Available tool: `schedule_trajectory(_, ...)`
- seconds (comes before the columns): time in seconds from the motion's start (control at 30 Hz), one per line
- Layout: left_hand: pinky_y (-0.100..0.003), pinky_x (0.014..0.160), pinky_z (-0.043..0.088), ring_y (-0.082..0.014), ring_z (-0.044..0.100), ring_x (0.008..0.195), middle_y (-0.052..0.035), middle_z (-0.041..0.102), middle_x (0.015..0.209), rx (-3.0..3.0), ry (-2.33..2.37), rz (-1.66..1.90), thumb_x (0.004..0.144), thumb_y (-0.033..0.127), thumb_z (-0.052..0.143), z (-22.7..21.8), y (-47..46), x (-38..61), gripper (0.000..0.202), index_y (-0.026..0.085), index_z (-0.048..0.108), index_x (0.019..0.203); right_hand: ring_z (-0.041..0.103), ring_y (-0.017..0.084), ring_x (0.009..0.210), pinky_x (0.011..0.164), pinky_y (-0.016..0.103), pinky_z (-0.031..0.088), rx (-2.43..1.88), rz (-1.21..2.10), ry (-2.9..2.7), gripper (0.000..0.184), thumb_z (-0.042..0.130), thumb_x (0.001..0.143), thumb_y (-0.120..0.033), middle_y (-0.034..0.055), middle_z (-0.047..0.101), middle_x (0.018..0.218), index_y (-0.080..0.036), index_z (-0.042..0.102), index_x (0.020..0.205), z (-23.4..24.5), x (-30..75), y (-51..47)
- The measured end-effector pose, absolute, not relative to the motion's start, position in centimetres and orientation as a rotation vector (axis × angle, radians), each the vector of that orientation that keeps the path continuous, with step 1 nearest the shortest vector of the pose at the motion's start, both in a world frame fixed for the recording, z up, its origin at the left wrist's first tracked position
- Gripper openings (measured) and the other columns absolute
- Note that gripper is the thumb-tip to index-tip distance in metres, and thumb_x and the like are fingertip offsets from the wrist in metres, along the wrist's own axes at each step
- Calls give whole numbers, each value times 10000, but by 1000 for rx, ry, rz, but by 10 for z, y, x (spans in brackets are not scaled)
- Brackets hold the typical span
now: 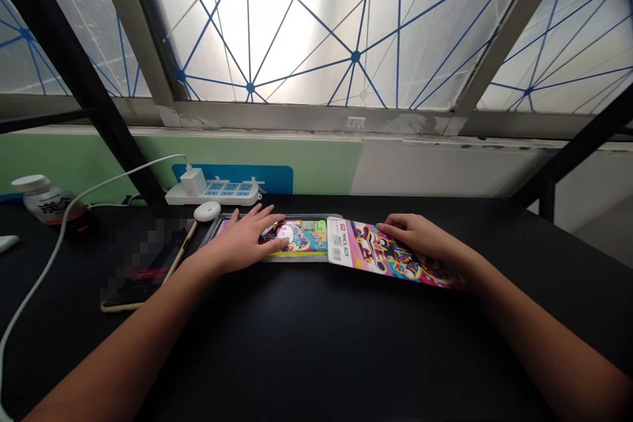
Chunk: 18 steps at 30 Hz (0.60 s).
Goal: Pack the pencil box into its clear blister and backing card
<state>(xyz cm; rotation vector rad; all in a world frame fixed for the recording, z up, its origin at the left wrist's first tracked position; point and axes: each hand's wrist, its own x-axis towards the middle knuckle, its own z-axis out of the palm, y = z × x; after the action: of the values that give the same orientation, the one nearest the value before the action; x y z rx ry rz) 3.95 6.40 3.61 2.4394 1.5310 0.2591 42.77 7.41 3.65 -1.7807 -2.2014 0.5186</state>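
My left hand (247, 237) lies with its fingers spread over a flat clear case (301, 257). Inside the case shows a colourful cartoon-printed insert (316, 237), partly hidden beneath that hand. Overlapping the case's right end is a bright printed cardboard sleeve (376, 250) with a white end marked "PENCIL BOX". My right hand (413, 234) has its fingers curled over the sleeve's far edge and grips it. The sleeve's right part disappears under my right wrist.
On the black table (316, 343), left of the case, lie a tablet-like slab (148, 270) with a pale edge and a round white object (207, 211). Behind stands a power strip (222, 192) with a charger (192, 180); its white cable (64, 224) runs left past a bottle (47, 201).
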Motion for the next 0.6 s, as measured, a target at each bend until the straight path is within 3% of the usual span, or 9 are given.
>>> schedule_trajectory(0.1, -671, 1176, 103, -351, 207, 1519, -59, 325, 1623, 2459, 1455, 251, 905, 722, 448, 41, 62, 38, 683, 354, 472, 1480, 653, 221, 668, 588, 312, 468, -1804, 500, -2181, 429, 527, 885, -606, 32, 722, 735, -231, 678, 742, 36, 439, 78)
schedule_trajectory(0.27, -664, 1177, 115, -352, 265, 1501, -81, 357, 1609, 2482, 1428, 274, 918, 698, 458, 42, 59, 37, 665, 338, 482, 1477, 676, 263, 913, 757, 356, 511, -1722, 425, -2143, 420, 531, 896, -600, 80, 748, 1025, -228, 710, 977, 31, 410, 68)
schedule_trajectory(0.6, -679, 1170, 117, -356, 291, 1491, -68, 382, 1599, 2530, 1392, 255, 917, 695, 459, 41, 57, 40, 657, 352, 474, 1477, 668, 223, 835, 705, 323, 485, -1658, 484, -2097, 385, 606, 861, -603, 32, 751, 950, -240, 719, 928, 29, 402, 67)
